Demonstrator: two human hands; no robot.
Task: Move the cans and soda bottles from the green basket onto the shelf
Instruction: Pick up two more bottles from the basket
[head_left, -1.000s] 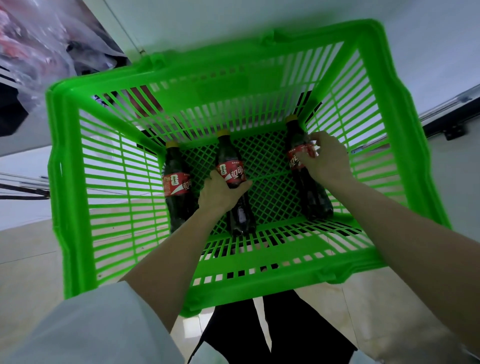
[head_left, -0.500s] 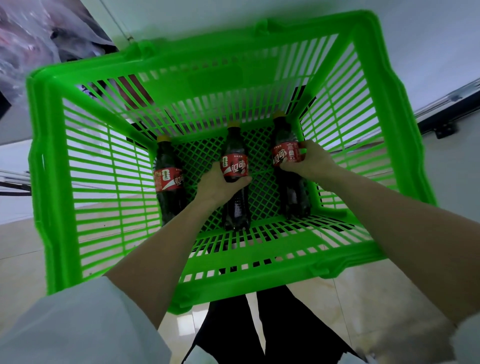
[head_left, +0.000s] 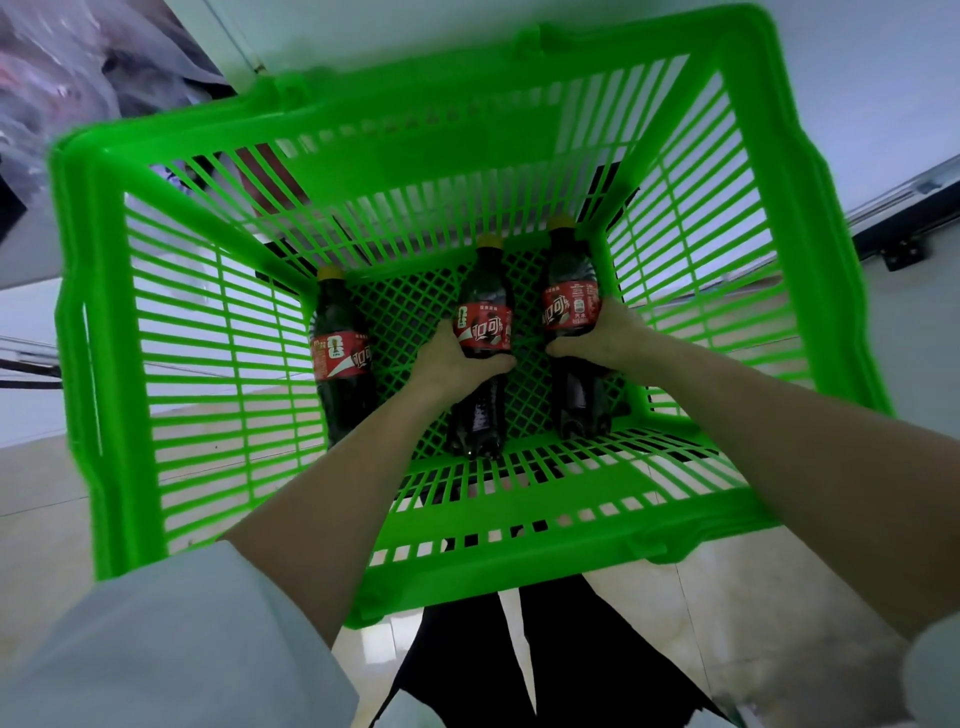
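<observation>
You were in the picking step: both hands down inside the bright green slatted plastic basket (head_left: 810, 218) at mid-frame. Your left hand (head_left: 452, 358) wrapped the middle dark cola bottle with a red label and yellow cap (head_left: 483, 332), and your right hand (head_left: 602, 338) curled round the right-hand bottle of the same kind (head_left: 571, 306). A third matching bottle (head_left: 340, 358) stood untouched at centre left, close to the left wall. No cans showed. Next, I'd judge, both bottles needed lifting straight up past the tall rim; the slatted walls crowded your right wrist. Pale floor tiles (head_left: 36, 519) lay at lower left, crumpled clear plastic (head_left: 78, 67) at upper left. No shelf was clearly visible.
</observation>
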